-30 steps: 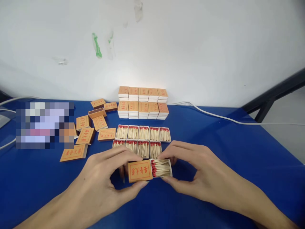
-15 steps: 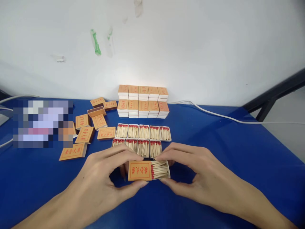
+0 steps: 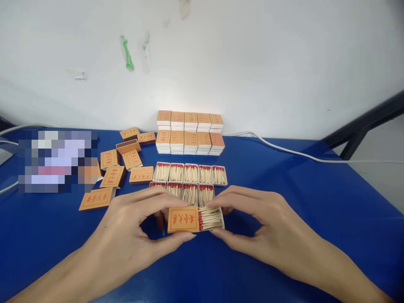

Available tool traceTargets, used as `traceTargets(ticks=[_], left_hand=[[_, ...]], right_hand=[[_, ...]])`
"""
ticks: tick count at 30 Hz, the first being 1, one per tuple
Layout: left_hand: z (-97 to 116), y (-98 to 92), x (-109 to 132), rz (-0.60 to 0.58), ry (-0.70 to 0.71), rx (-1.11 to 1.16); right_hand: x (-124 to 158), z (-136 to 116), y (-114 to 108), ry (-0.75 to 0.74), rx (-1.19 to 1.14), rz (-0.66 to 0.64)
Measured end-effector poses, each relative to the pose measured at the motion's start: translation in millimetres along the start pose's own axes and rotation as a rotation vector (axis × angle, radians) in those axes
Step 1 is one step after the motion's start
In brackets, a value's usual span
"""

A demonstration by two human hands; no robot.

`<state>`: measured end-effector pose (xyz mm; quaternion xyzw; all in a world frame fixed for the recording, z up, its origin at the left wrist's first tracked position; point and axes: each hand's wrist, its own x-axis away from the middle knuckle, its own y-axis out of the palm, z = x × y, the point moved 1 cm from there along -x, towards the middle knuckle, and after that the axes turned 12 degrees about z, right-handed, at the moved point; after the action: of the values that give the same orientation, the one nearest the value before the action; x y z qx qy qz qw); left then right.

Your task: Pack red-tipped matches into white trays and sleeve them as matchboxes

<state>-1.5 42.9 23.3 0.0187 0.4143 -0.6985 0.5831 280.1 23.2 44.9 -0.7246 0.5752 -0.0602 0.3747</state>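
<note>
My left hand (image 3: 132, 235) is closed on the orange sleeve (image 3: 183, 219) of a matchbox, fingers at its far edge and thumb at its near edge. My right hand (image 3: 265, 227) pinches the white tray (image 3: 223, 219) of the same box, which sticks out of the sleeve to the right. Red-headed matches (image 3: 211, 218) fill the exposed part, their heads toward the sleeve. Just beyond my hands, two rows of open match trays (image 3: 190, 173) lie on the blue table (image 3: 268, 168). My left fingers partly cover the front row.
Stacked matchboxes (image 3: 190, 141) stand behind the trays, near the wall. Loose orange matchbox sleeves (image 3: 112, 176) are scattered on the left. A blurred-out object (image 3: 57, 162) lies farther left. A white cable (image 3: 284, 150) runs along the right.
Both hands and the matchbox have shifted slightly away from me and a little left. The tray sticks out of the sleeve about as far as before.
</note>
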Motion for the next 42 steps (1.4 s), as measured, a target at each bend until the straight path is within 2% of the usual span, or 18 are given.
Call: traceTargets(ticks=[8,11,17,20,33,42], left_hand=[[-1,2.6,4,0.042,0.117,-0.028],[0,1.1,3,0.032,0.096,-0.022],[5,-5.8,-3,0.039,-0.041,0.063],[6,-6.8,-2,0.035,-0.083,0.114],[10,-6.1,2,0.103,0.037,0.02],[15,-6.3,3,0.125,0.035,0.021]], right_hand=[[3,1,0,-0.012,0.004,0.011],[1,-1,-1,-0.037,-0.012,0.024],[-1,-3,-4,-0.234,0.043,0.097],[1,-2,-5,-0.278,0.071,0.113],[4,-2,-10,-0.354,0.183,0.115],[4,-2,-11,-0.389,0.2,0.138]])
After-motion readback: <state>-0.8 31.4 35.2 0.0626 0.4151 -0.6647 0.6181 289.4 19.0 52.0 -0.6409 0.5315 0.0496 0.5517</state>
